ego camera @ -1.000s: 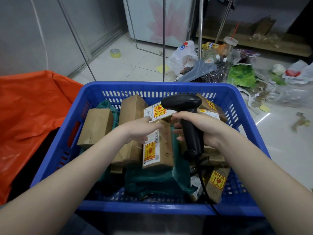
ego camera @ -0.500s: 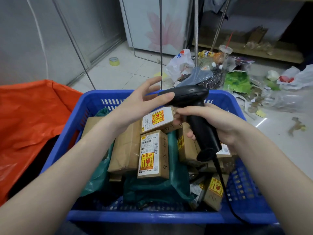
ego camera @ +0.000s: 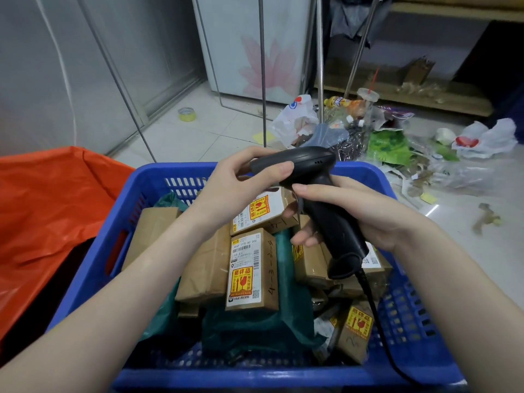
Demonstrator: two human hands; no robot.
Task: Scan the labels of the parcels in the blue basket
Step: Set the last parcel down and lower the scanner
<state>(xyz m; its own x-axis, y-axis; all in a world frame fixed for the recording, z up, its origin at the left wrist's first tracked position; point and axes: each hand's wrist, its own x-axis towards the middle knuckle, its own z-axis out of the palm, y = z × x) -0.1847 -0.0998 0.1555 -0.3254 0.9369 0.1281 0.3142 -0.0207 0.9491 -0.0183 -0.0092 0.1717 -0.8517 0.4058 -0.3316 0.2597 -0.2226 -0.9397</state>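
A blue basket [ego camera: 93, 268] in front of me holds several brown cardboard parcels and dark green mailer bags [ego camera: 255, 330]. One upright parcel [ego camera: 251, 269] in the middle shows a white label with barcodes and a yellow fragile sticker. Behind it lies another labelled parcel [ego camera: 262, 214]. My right hand [ego camera: 360, 214] grips the handle of a black corded barcode scanner [ego camera: 326, 199] above the parcels. My left hand [ego camera: 241, 180] holds the scanner's head, thumb on top.
Orange plastic sheeting [ego camera: 48, 205] lies left of the basket. Beyond it the tiled floor carries a pile of plastic bags, bottles and litter [ego camera: 368, 129], a roll of yellow tape [ego camera: 187, 114], and thin metal rack legs [ego camera: 263, 80]. A fridge stands at the back.
My left hand left the parcels, rose and closed on the scanner's head. The scanner was lifted and tilted up in my right hand.
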